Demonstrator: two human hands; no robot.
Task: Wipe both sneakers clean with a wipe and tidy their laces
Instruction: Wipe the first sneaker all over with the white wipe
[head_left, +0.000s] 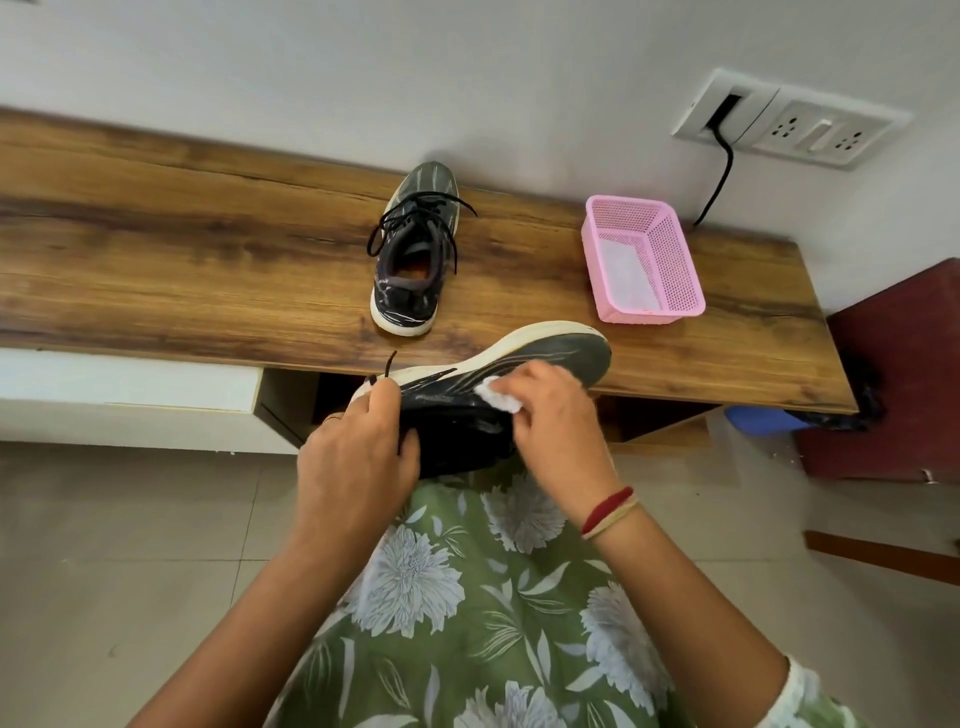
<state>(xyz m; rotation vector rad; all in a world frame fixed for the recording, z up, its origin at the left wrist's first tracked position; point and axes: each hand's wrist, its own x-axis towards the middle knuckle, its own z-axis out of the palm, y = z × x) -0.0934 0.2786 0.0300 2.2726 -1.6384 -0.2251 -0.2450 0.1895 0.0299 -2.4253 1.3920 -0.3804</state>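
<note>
Here, the left hand (358, 452) grips the heel end of a dark sneaker (550, 353) held on its side at the bench (182, 234) edge, while the right hand (556, 415) pinches a white wipe (498, 397) against its upper. The second sneaker (415, 249) stands on the bench, laces loose, near a pink basket (675, 254).

Wood-grain desk (182, 234) along white wall (467, 62). Pink mesh basket (675, 260) upright on desk, rt side, near back edge. Above it on wall: white socket plate (821, 130) w/ black cable (724, 171) plugged in, hanging down behind desk. Below desk, left: white cabinet front (119, 384); rt: sth blue (758, 418), partly hidden. Maroon furniture (904, 374) beside desk's rt end. Pale tiled floor (130, 545). Green floral fabric (467, 597) at bottom centre.
</note>
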